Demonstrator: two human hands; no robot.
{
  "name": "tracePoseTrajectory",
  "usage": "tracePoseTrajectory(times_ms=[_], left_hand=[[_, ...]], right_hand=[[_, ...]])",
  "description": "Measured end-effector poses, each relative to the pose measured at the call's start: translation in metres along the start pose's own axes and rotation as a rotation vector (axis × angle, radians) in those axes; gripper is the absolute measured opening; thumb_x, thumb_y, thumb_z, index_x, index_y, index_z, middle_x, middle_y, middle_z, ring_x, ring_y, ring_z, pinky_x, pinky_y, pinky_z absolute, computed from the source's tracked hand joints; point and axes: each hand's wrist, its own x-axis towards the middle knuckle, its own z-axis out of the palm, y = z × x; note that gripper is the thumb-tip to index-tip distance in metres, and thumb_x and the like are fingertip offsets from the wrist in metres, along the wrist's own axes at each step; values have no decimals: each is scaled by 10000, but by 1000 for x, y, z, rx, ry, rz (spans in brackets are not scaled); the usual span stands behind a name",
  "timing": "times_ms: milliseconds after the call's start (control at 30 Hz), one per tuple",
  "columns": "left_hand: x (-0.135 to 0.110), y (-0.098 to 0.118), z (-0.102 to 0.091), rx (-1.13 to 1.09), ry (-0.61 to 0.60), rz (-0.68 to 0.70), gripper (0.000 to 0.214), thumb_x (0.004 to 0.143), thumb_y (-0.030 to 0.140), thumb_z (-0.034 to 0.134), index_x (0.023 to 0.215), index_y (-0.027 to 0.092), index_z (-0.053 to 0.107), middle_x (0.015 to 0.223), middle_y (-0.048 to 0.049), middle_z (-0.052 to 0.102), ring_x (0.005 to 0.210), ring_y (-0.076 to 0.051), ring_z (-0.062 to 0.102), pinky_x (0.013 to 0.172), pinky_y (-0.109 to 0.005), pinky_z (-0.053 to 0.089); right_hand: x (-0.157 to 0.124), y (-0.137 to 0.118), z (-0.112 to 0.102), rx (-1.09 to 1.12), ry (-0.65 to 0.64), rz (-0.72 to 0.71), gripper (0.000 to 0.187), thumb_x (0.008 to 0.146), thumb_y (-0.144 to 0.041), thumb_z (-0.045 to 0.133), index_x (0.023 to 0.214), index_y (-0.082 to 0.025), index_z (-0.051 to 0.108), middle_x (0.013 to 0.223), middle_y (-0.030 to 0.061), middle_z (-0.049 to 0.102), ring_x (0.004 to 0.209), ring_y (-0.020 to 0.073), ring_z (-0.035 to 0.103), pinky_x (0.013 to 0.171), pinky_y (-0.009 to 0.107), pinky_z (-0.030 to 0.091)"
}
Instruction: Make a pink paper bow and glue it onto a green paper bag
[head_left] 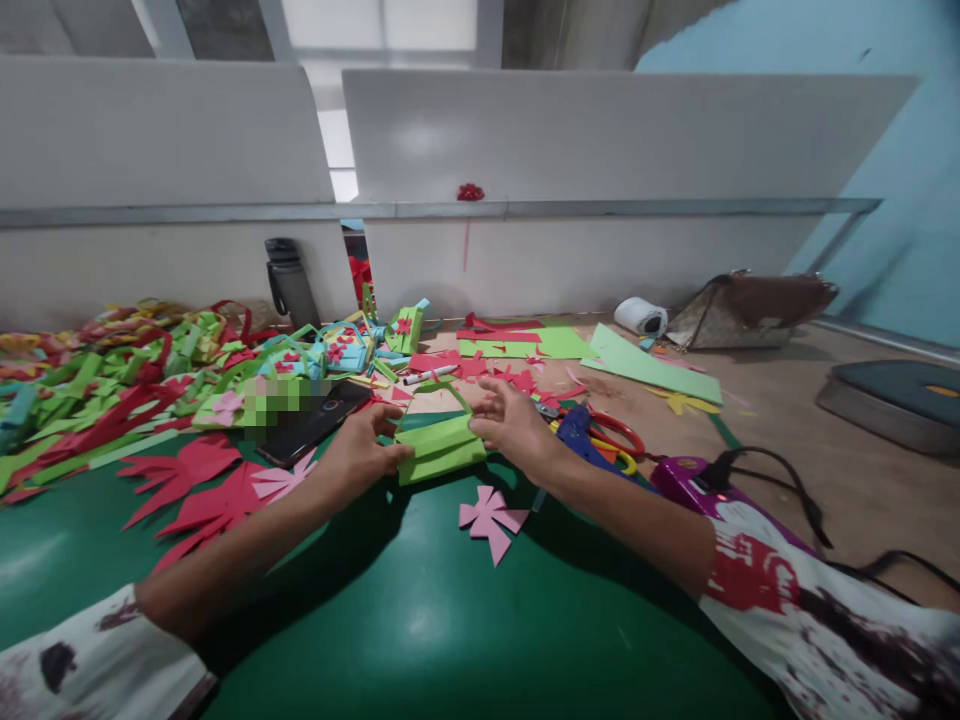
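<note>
From here I see the left hand (pixel 367 441) pinching the left edge of the green bag (pixel 441 452) at frame centre; I'd judge it light, bendy, easily creased, best held by its sides, the right hand's (pixel 516 425) fingers closed on the other edge

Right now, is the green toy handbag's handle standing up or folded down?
Standing up: the handle arches above the green toy handbag, between the left hand and right hand.

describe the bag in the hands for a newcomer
Over the glossy green surface, the left hand and right hand hold a lime-green folded bag with a looped handle. Unlike the red-flowered lime-green bag beyond, its visible side is plain.
</note>
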Motion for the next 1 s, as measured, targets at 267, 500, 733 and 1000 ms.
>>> tracePoseTrajectory(times_ms=[267,500,733,1000], left_hand=[[-5,-2,1,-98,26,112,554,573,241,710,1091,130,548,963,-48,634,645,-108,565,623,-270,483],[-9,-7,2,-129,7,144,575,580,294,731,1105,134,556,904,-37,642,678,-132,558,647,-282,472],[-17,3,2,-111,-67,106,400,767,507,620,999,184,658,981,-66,682,944,-243,601,786,-334,474],[-20,9,-10,-113,-283,98,506,735,641,616,974,204,707,968,-29,686,978,-256,584,809,-287,437]], right_hand=[[-5,0,-8,33,11,-30,705,668,-156,667,1332,-143,431,1014,90,645,847,184,618,663,296,498],[-10,2,-8,69,-10,12,601,681,-157,640,1261,-150,482,831,27,623,744,170,602,514,248,474],[-13,0,-7,108,-10,-54,546,694,-166,631,1221,-157,491,870,17,634,750,147,596,540,237,470],[-17,-14,-12,151,-9,-174,525,698,-191,622,1207,-154,499,763,-27,614,658,119,549,583,262,453]])
